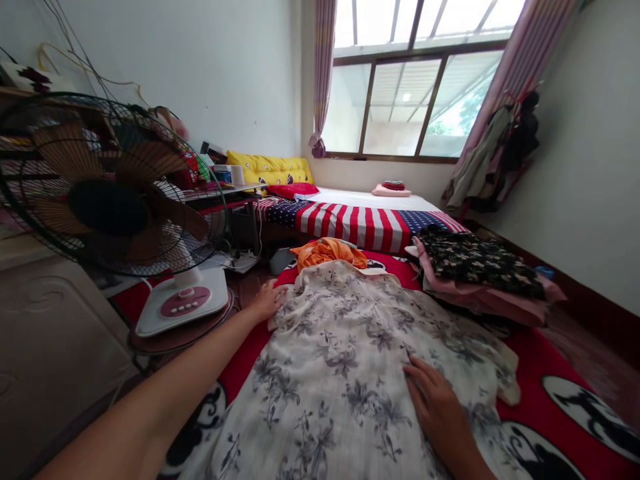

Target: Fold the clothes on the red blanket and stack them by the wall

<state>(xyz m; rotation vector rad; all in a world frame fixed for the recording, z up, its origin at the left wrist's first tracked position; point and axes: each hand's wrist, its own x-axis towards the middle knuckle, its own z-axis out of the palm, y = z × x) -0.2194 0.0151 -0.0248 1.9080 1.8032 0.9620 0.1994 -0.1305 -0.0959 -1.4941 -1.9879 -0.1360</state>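
A white garment with a grey floral print (340, 360) lies spread over a red cover (545, 380) with black-and-white shapes. My right hand (435, 413) presses flat on the garment's middle, near the lower right. My left hand (267, 300) rests at the garment's upper left edge, with the arm reaching in from the lower left. Neither hand visibly grips the fabric. A crumpled orange cloth (327, 255) sits just beyond the garment's top edge. A folded stack of dark floral and pink clothes (480, 280) lies to the right.
A standing electric fan (107, 200) with a white base fills the left side, beside a pale cabinet (55, 360). Beyond the red cover stands a bed with a stars-and-stripes cover (350, 223), below a window (415, 100). Clothes (500, 147) hang on the right wall.
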